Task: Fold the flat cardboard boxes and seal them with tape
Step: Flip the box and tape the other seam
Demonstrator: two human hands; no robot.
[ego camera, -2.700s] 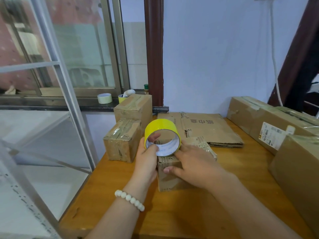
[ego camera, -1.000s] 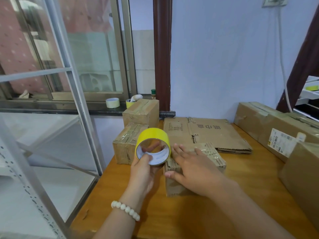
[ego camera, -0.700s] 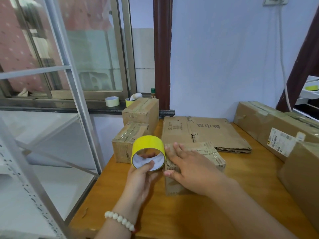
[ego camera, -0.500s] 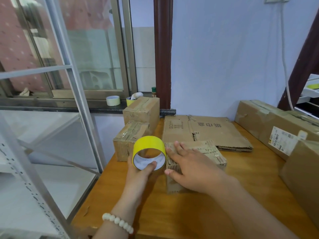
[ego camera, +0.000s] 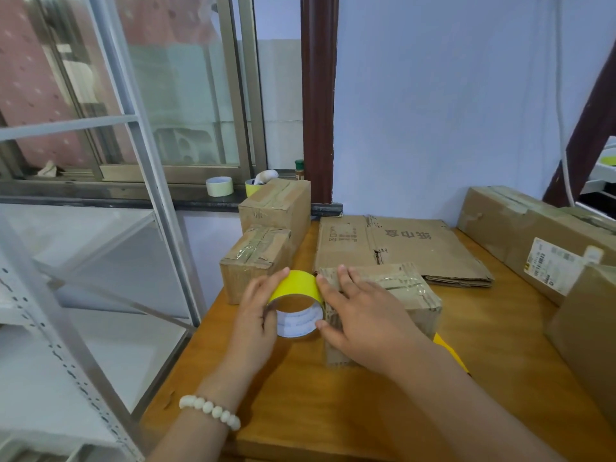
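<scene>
The left hand is holding the yellow tape roll in a curled grip, right at the left end of the small box on the table. The right hand, grip spread flat, is pressing the box top. The step is calling for taut tape, centred on the seam, flaps pinned shut

Packing room: taped cartons, metal shelving, wooden table.
</scene>
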